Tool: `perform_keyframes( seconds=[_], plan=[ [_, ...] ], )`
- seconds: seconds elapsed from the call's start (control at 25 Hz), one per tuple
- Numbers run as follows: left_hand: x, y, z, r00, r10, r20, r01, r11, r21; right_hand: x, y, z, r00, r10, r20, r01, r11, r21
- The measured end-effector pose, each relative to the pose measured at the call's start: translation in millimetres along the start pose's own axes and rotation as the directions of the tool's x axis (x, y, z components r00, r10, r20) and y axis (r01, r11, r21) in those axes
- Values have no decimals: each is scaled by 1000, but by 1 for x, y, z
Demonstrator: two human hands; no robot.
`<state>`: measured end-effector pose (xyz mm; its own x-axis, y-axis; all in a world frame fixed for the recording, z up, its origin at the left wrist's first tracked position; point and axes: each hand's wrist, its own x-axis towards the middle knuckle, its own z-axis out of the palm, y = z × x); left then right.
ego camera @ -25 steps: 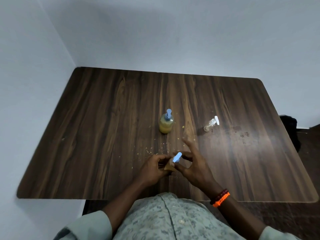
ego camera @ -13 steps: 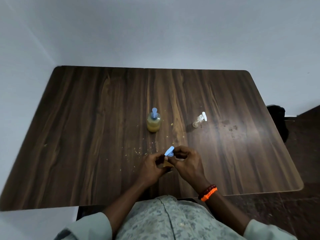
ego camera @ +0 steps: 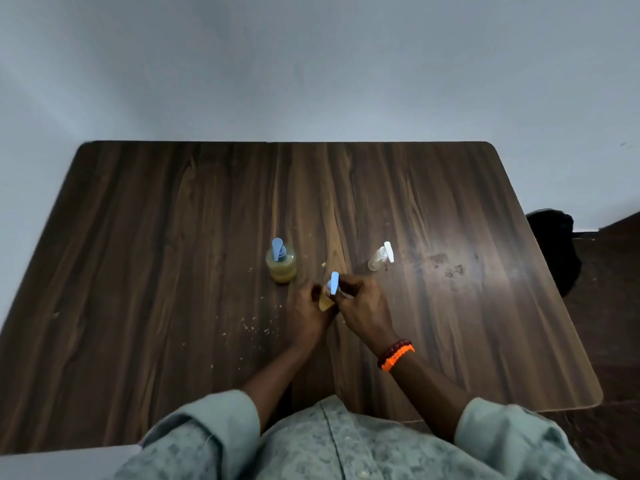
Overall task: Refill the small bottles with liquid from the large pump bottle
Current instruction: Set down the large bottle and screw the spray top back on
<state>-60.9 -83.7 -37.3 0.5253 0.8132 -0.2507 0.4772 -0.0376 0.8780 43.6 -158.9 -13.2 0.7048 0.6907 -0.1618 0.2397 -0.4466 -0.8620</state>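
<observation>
The large pump bottle [ego camera: 281,264] stands upright mid-table, holding yellow liquid under a blue pump head. Just right of it, a small bottle [ego camera: 325,301] with yellowish liquid sits between both hands. My left hand [ego camera: 306,315] grips its body. My right hand [ego camera: 360,303] pinches its blue pump cap [ego camera: 334,283] at the neck. A second small bottle [ego camera: 380,257], clear with a white pump top, stands further right, apart from both hands.
The dark wooden table [ego camera: 156,271] meets a pale wall at the back and left. Small crumbs [ego camera: 254,329] lie near my left hand, dried stains [ego camera: 448,266] at the right. A black object [ego camera: 554,251] sits on the floor beyond the right edge.
Both hands and the small bottle have moved away from me toward the large pump bottle. The blue cap has turned more upright. The head camera has shifted, so the table sits more centred.
</observation>
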Motion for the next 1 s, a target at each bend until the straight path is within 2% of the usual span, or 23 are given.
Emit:
perform_keyframes(
  seconds=[0.16, 0.36, 0.68, 0.88, 1.0],
  plan=[
    [36, 13, 16, 997, 62, -34, -59, 995, 76, 35, -3, -5, 998, -57, 2, 57, 997, -44],
    [66, 25, 29, 999, 37, -15, -36, 996, 76, 68, 7, -10, 997, -73, 16, 75, 991, -112],
    [81, 31, 31, 1000, 19, 11, -20, 995, 102, 85, 16, -6, 997, -77, 13, 78, 996, -41],
    [78, 31, 36, 999, 20, -35, -17, 997, 74, 83, 22, -4, 998, -56, 11, 56, 998, -10],
    [76, 28, 40, 997, 32, -73, -28, 998, 49, 72, 29, -6, 998, -31, -50, 32, 999, 25]
  ],
)
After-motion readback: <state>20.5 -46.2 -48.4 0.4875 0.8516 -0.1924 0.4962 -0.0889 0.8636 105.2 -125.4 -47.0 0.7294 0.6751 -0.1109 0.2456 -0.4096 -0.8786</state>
